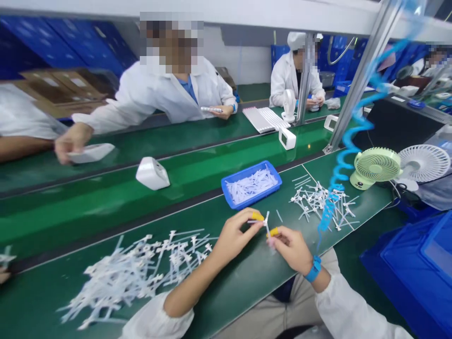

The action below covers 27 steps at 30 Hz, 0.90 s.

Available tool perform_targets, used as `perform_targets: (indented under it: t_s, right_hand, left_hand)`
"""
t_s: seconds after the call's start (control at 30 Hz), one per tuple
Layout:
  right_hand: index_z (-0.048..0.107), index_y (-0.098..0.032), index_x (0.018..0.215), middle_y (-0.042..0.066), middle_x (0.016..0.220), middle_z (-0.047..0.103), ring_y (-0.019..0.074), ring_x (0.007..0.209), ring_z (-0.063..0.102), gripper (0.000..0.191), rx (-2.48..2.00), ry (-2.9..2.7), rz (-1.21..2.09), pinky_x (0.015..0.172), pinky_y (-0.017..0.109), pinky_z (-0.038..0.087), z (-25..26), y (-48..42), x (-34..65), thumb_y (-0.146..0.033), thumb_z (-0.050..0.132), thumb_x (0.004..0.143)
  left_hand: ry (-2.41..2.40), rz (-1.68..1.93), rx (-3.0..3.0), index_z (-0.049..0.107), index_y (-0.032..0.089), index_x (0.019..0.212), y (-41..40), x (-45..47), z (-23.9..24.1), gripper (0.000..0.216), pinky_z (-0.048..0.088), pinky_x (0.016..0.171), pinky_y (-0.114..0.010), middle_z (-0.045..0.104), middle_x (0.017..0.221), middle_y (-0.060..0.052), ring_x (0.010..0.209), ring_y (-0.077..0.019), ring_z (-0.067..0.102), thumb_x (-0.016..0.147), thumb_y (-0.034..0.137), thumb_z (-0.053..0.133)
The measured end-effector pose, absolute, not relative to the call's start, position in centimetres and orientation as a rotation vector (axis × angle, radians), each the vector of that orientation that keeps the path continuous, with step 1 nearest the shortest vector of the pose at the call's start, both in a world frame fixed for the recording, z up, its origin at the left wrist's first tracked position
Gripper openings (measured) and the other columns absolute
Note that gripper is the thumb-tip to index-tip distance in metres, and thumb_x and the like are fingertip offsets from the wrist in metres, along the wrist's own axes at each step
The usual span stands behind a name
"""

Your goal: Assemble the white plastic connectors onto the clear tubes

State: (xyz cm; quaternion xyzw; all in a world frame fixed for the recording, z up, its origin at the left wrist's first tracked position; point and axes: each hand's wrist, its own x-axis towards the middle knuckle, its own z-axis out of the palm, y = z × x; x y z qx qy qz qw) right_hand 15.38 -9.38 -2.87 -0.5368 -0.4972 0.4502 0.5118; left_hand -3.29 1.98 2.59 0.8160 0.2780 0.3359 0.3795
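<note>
Between my hands is a small white connector with thin translucent tubes [266, 222] sticking out of it. My left hand [240, 230], with a yellow finger cot, pinches the connector at its middle. My right hand [291, 247], also with a yellow cot and a blue wrist strap, pinches the lower tube. One loose tube [279, 215] lies on the green table just beyond my hands. Behind them stands a blue tray [226, 187] filled with short tubes. A large heap of tubes with white connectors [120, 275] lies to the left, and a smaller pile [319, 202] to the right.
A green conveyor belt [197, 165] runs behind the table, carrying white devices [152, 173]. A coiled blue air hose [348, 146] hangs at the right, near a green fan [376, 167]. Blue bins [416, 259] stand lower right. Co-workers [176, 89] sit across.
</note>
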Motion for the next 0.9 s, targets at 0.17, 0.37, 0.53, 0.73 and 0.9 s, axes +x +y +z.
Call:
perform_targets:
  t_s: [0.17, 0.37, 0.53, 0.73, 0.9]
  right_hand:
    - [0.08, -0.024, 0.094, -0.001, 0.083, 0.078, 0.0166, 0.075, 0.071, 0.012, -1.325, -1.523, 0.92, 0.071, 0.024, 0.053, -3.2, -9.6, 15.0, -0.021, 0.069, 0.098]
    - [0.08, -0.025, 0.101, 0.003, 0.093, 0.078, 0.019, 0.084, 0.072, 0.017, -1.307, -1.549, 0.797, 0.078, 0.028, 0.056, -3.2, -9.7, 15.6, -0.02, 0.063, 0.102]
    - [0.08, -0.025, 0.113, 0.013, 0.13, 0.073, 0.0294, 0.126, 0.066, 0.025, -1.454, -1.419, 0.478, 0.111, 0.048, 0.055, -3.9, -9.8, 15.8, -0.024, 0.056, 0.106]
    - [0.071, -0.021, 0.14, 0.017, 0.158, 0.058, 0.0403, 0.152, 0.043, 0.04, -1.586, -1.579, 0.285, 0.124, 0.068, 0.042, -5.9, -9.2, 15.0, -0.035, 0.053, 0.107]
    - [0.071, -0.021, 0.139, 0.018, 0.159, 0.057, 0.0432, 0.151, 0.044, 0.041, -1.579, -1.69, 0.266, 0.121, 0.068, 0.044, -6.9, -8.6, 15.5, -0.04, 0.051, 0.109]
  left_hand:
    - [0.799, 0.766, 2.246, 0.074, 0.02, 0.099, 4.5, 1.0, 4.6, 0.013, 0.057, 0.087, -0.034, 0.073, 0.101, -0.005, 0.094, -0.0217, 0.069, 0.103, 0.031, 0.067]
    - [0.867, 0.632, 2.331, 0.068, 0.022, 0.139, 6.3, 2.2, 3.4, 0.041, 0.058, 0.087, -0.035, 0.067, 0.123, -0.009, 0.09, -0.0208, 0.067, 0.099, 0.03, 0.072]
    - [0.978, 0.619, 2.348, 0.076, 0.023, 0.127, 6.6, -5.5, 5.1, 0.031, 0.058, 0.089, -0.035, 0.078, 0.116, -0.008, 0.094, -0.0241, 0.072, 0.107, 0.041, 0.06]
    - [1.302, 0.467, 2.328, 0.078, 0.024, 0.115, 4.9, -15.0, 4.2, 0.028, 0.057, 0.085, -0.033, 0.081, 0.109, -0.006, 0.093, -0.0244, 0.075, 0.106, 0.041, 0.059]
    - [1.382, 0.32, 2.283, 0.075, 0.023, 0.113, 3.7, -17.6, 1.3, 0.017, 0.056, 0.09, -0.036, 0.077, 0.114, -0.009, 0.102, -0.027, 0.073, 0.102, 0.03, 0.064]
